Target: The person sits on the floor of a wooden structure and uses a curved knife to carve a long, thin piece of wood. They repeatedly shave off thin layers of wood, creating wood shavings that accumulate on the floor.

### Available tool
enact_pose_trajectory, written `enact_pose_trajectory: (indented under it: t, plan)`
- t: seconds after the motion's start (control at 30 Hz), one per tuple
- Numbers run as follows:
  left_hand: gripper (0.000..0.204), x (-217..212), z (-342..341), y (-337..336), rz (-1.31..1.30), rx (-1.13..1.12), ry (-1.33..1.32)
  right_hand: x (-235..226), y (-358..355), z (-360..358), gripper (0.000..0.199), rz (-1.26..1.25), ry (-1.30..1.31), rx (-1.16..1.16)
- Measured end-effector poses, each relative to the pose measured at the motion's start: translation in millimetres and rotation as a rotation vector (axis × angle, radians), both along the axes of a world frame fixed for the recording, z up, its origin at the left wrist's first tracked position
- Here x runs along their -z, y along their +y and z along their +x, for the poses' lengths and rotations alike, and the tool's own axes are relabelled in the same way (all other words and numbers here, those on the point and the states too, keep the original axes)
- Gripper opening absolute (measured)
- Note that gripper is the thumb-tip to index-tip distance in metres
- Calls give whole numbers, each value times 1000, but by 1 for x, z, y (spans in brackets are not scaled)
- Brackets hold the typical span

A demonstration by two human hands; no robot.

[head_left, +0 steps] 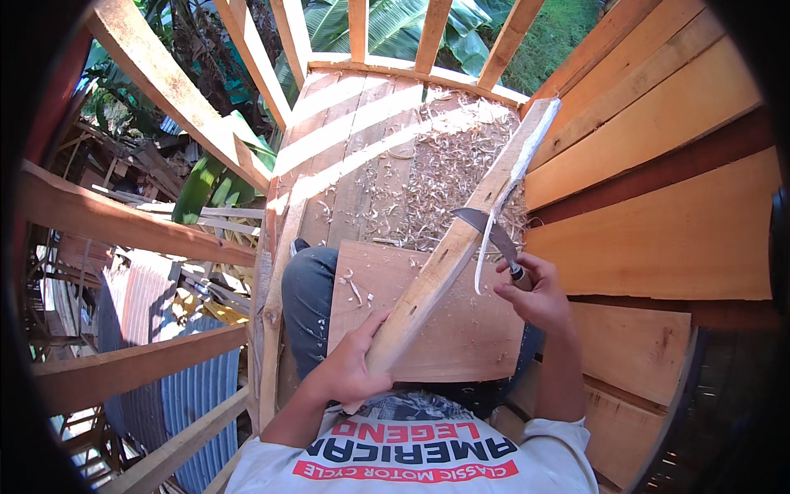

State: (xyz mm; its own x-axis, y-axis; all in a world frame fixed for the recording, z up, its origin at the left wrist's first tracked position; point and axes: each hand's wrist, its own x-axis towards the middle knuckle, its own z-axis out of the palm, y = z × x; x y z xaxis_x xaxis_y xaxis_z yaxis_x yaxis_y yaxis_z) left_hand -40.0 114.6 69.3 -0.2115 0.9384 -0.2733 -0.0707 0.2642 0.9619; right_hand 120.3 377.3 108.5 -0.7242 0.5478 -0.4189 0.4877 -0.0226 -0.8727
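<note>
Left hand [350, 366]: your grip is clamped on the wooden stick [461, 239].
Right hand [535, 296]: clamped on the knife [494, 235].
Progress: shavings [444, 173] piled up; a curl is still attached.

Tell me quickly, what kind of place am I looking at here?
Probably an open-air, raised woodworking platform. Wood shavings litter the plank floor, open wooden railings give onto banana leaves, and the right hand draws a curved knife along a wooden stick.
</note>
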Motion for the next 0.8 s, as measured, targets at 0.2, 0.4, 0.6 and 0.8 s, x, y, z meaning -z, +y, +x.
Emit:
enact_pose_trajectory:
  t: [0.2, 0.4, 0.6, 0.8]
  plan:
    - [85, 3, 2, 8, -3, -3, -34, 13, -10, 0, 10, 84, 175, -446]
    - [86, 4, -1, 13, 21, 14, 53, 33, -15, 4, 7, 94, 239, -311]
    - [95, 1, -2, 0, -18, 1, -1, 24, 4, 17, 12, -238, 85, 145]
    - [98, 11, -11, 4, -33, -53, -152, 29, -15, 18, 17, -143, 188, 129]
